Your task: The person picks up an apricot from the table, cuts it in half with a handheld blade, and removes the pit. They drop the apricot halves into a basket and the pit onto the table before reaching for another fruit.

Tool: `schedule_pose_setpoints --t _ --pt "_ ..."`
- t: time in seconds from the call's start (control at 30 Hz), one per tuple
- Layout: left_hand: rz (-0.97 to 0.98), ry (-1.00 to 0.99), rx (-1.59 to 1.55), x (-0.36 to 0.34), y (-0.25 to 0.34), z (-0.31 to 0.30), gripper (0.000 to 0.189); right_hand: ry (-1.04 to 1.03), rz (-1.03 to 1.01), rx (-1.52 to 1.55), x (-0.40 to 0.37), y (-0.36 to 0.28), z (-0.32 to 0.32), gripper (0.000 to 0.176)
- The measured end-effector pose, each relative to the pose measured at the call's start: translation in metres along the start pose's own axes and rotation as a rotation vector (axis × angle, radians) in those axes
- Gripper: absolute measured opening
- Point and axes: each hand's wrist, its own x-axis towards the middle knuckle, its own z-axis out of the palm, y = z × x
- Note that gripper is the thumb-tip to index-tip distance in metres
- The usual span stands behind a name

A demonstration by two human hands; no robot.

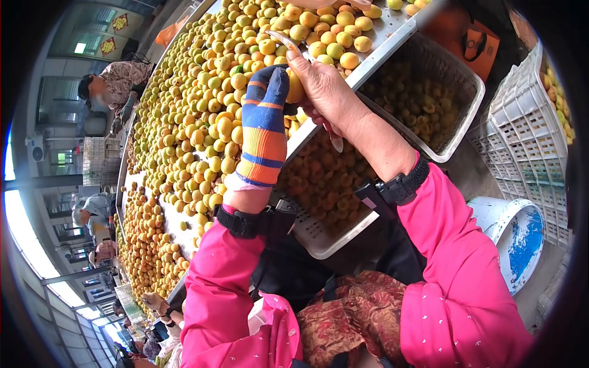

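Note:
My left hand (265, 126), in a blue and orange striped glove, is closed around a yellow apricot (296, 86) over the near edge of the fruit table. Bare, my right hand (325, 89) is closed on a slim curved tool (283, 42), its thumb lying along it. One end of the tool points up and left past the thumb; a pale tip shows below the palm. Both hands meet at the apricot, and my fingers hide part of it. Many loose apricots (208, 132) cover the table behind them.
Below the table edge stand a crate (368, 219) of cut-looking fruit and another crate (472, 104) beyond it. At right are a white-and-blue bucket (504, 227) and stacked crates (521, 122). Other people (119, 83) sit along the table's far side and to the left.

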Motion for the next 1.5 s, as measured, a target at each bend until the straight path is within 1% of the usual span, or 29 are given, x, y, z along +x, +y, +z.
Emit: schedule_pose_setpoints --t 0.03,0.1,0.13,0.2,0.23,0.27,0.33,0.37,0.4,0.5,0.57,0.6,0.67,0.73,0.8,0.83,0.87,0.93,0.97,1.0,1.07,1.13,1.2,1.23,1.3,1.33,1.4,1.43,1.5 --pt "0.001 0.005 -0.008 0.002 -0.003 -0.005 0.033 0.003 -0.011 0.006 0.000 0.000 0.002 0.052" --pt "-0.241 -0.056 -0.477 0.008 -0.010 -0.022 0.027 -0.025 -0.009 0.131 -0.002 -0.004 0.007 0.053" --pt "-0.389 -0.181 -0.752 0.009 -0.009 -0.032 0.027 -0.069 0.001 0.180 -0.004 -0.007 0.007 0.047" --pt "-0.468 -0.076 -0.859 0.004 -0.007 -0.037 0.029 -0.085 -0.200 0.086 0.001 -0.003 0.007 0.040" --pt "-0.513 -0.178 -0.956 0.009 -0.015 -0.046 0.030 -0.083 -0.301 -0.061 0.004 -0.001 0.007 0.040" --pt "-0.507 -0.173 -0.968 0.009 -0.017 -0.048 0.030 -0.128 -0.341 -0.219 0.003 -0.003 0.004 0.047" --pt "-0.442 -0.129 -0.883 0.007 -0.012 -0.036 0.033 -0.290 -0.413 -0.205 0.011 0.009 0.007 0.051" --pt "-0.527 0.000 -0.892 0.008 -0.005 -0.029 0.036 -0.285 -0.435 -0.290 0.011 0.011 0.007 0.052" --pt "-0.562 -0.332 -0.983 0.018 -0.036 -0.059 0.042 -0.304 -0.321 -0.249 0.010 0.010 0.009 0.049" --pt "-0.453 -0.361 -0.926 0.018 -0.051 -0.064 0.045 -0.240 -0.240 -0.364 0.015 0.017 0.011 0.048" --pt "-0.311 0.112 -0.588 0.016 -0.045 -0.051 0.047 -0.216 -0.275 -0.218 0.017 0.027 0.018 0.043" --pt "-0.310 0.113 -0.598 0.017 -0.046 -0.053 0.047 -0.218 -0.273 -0.227 0.019 0.029 0.019 0.043" --pt "-0.367 -0.028 -0.704 0.015 -0.047 -0.059 0.046 -0.226 -0.408 -0.244 0.022 0.033 0.020 0.040" --pt "-0.420 -0.084 -0.846 0.013 -0.041 -0.058 0.044 -0.244 -0.359 -0.240 0.024 0.033 0.019 0.041" --pt "-0.499 0.062 -0.954 0.008 -0.030 -0.054 0.036 -0.166 -0.352 -0.232 0.026 0.037 0.020 0.044" --pt "-0.491 -0.094 -1.058 0.011 -0.050 -0.070 0.034 -0.096 -0.225 -0.249 0.018 0.022 0.025 0.049" --pt "-0.482 -0.092 -1.063 0.012 -0.056 -0.075 0.034 -0.079 -0.246 -0.223 0.024 0.028 0.021 0.046" --pt "0.300 -0.145 0.413 0.014 -0.054 -0.080 0.023 -0.045 -0.081 -0.209 0.025 0.029 0.017 0.040" --pt "0.425 -0.030 0.602 0.014 -0.051 -0.078 0.018 -0.024 -0.092 -0.176 0.025 0.033 0.021 0.034" --pt "0.424 -0.020 0.604 0.015 -0.053 -0.081 0.018 -0.033 -0.090 -0.178 0.025 0.036 0.021 0.034" --pt "0.111 -0.038 -0.145 0.016 -0.063 -0.089 0.018 -0.132 -0.046 -0.248 0.025 0.040 0.020 0.034" --pt "-0.207 -0.054 -0.894 0.016 -0.068 -0.094 0.019 -0.140 -0.072 -0.318 0.019 0.040 0.026 0.036" --pt "-0.158 0.103 -0.809 0.015 -0.064 -0.094 0.031 -0.216 -0.066 -0.502 0.014 0.038 0.030 0.038" --pt "-0.154 0.111 -0.809 0.016 -0.057 -0.093 0.031 -0.219 -0.144 -0.584 0.015 0.045 0.029 0.039" --pt "-0.243 0.425 -0.783 0.021 -0.043 -0.092 0.048 -0.241 -0.137 -0.621 0.014 0.046 0.029 0.038" --pt "-0.240 0.429 -0.783 0.023 -0.044 -0.094 0.048 -0.255 -0.132 -0.657 0.014 0.046 0.029 0.038" --pt "-0.074 0.396 -0.497 0.025 -0.045 -0.098 0.064 -0.261 -0.125 -0.689 0.012 0.042 0.030 0.037" --pt "-0.076 0.424 -0.457 0.026 -0.045 -0.099 0.067 -0.270 -0.135 -0.689 0.012 0.042 0.030 0.036" --pt "-0.019 0.416 -0.352 0.025 -0.044 -0.099 0.068 -0.275 -0.144 -0.689 0.010 0.042 0.030 0.036"
